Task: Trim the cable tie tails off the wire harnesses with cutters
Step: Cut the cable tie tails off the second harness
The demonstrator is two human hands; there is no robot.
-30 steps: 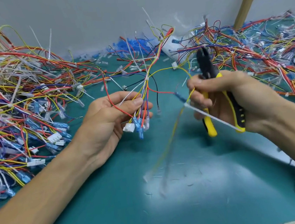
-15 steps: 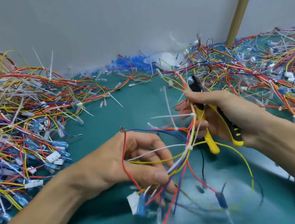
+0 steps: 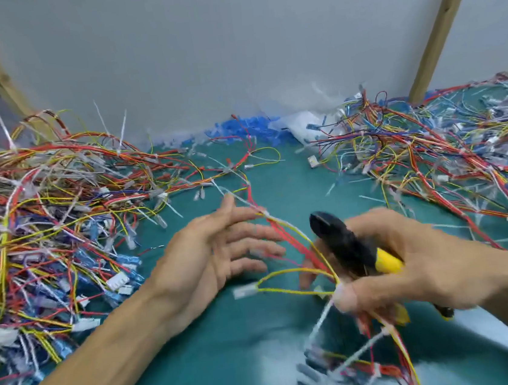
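No writing, label, brand, number or sign can be read anywhere, neither on the cutters (image 3: 344, 245), the harnesses (image 3: 45, 232), the desk (image 3: 203, 372) nor the wall (image 3: 230, 52).

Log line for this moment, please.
left hand: open, fingers spread | right hand: grips cutters, pinches harness | cutters: tip up, not cutting | harness: hangs over mat

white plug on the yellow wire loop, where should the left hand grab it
Pinch the white plug across its long sides, left hand coming from above: it seems to lie flat on the green mat, and its yellow wires leave its right end.
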